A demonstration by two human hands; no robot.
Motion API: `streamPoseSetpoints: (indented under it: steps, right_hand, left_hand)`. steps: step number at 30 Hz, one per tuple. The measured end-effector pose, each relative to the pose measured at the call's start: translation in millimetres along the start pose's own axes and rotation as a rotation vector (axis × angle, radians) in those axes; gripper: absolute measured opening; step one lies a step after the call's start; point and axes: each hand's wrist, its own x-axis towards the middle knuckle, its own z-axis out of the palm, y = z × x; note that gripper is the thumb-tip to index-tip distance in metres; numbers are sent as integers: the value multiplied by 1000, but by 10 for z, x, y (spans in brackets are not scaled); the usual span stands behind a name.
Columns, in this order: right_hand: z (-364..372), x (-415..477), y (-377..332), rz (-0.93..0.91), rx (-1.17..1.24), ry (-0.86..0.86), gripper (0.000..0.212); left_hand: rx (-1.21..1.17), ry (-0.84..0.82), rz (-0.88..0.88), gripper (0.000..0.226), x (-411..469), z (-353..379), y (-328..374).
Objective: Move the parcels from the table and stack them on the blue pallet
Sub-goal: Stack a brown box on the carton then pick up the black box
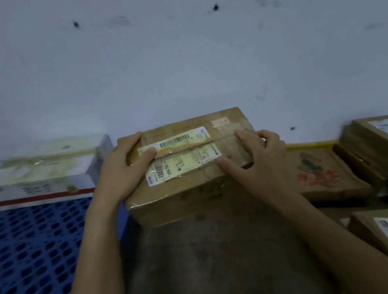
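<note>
Dim room, pale scuffed wall (172, 48) behind, and a dark worn table (205, 259) right under you with the blue pallet (26, 249) butting up on its left side. You've got 1 brown parcel (187, 206) in both hands at the far left end of the table, just beside the pallet. Your left hand (125, 168) wraps its left end, thumb flat on the top label, fingers curled over the far corner. Your right hand (253, 160) clamps the right end, fingers bent over the edge.

Honestly can't tell in this murk whether the box is lifted or resting on the tabletop. Either way I'd call this the carry step: grabbed, not yet placed.

1 white box (40, 176) is on the pallet by the wall. Next move calls for swinging left and setting the parcel down flat, probably beside or on top of that white box, squared up so the stack stays stable. More parcels (378, 143) wait on your right, including a flat box with red print (319, 172).
</note>
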Motion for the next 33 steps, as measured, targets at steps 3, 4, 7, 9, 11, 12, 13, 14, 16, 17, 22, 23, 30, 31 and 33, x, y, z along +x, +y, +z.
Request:
streamPoseSetpoints:
  steps: [3, 4, 7, 9, 11, 12, 13, 14, 16, 17, 22, 23, 30, 31, 33]
  right_hand:
    - [395, -97, -597, -50, 72, -8, 69]
    - [525, -136, -800, -67, 85, -1, 69]
    - [912, -265, -1386, -90, 127, 8, 70]
    - [1192, -360, -1721, -95, 159, -15, 70]
    - [1507, -467, -2011, -98, 183, -50, 71]
    - [1668, -524, -2140, -98, 192, -66, 72]
    - [1821, -578, -2258, -93, 198, -85, 72]
    - [1971, -632, -2375, -81, 197, -105, 72]
    - [2252, -730, -2586, -42, 190, -137, 71]
    - [2379, -772, -2671, -20, 191, -153, 71]
    - [2889, -836, -2895, 104, 135, -225, 71]
    - [2959, -823, -2903, 128, 119, -235, 71]
    - [3209, -647, -2832, 206, 21, -229, 71]
    - [3231, -614, -2827, 206, 20, -227, 71]
    - [3265, -545, -2824, 201, 19, -229, 71]
  left_hand:
    - [73, 36, -29, 55, -122, -708, -353]
    - [82, 52, -34, 55, -156, -924, -473]
    - [70, 58, -72, 54, -205, -1515, -835]
    - [65, 38, -96, 57, -224, -1861, -1119]
    - [60, 31, -113, 63, -260, -2164, -1434]
    - [47, 33, -117, 67, -280, -2297, -1589]
    - [32, 33, -120, 70, -293, -2416, -1727]
    - [25, 28, -122, 71, -294, -2531, -1863]
    - [45, 2, -125, 71, -254, -2729, -2138]
    - [57, -19, -133, 69, -213, -2804, -2273]
    - [17, -145, -200, 57, 49, -2884, -2874]
    - [7, -166, -200, 54, 113, -2846, -2967]
    - [-9, -290, -231, 55, 482, -2628, -3303]
    - [-9, -295, -239, 55, 528, -2623, -3332]
    - [-8, -305, -248, 56, 619, -2607, -3395]
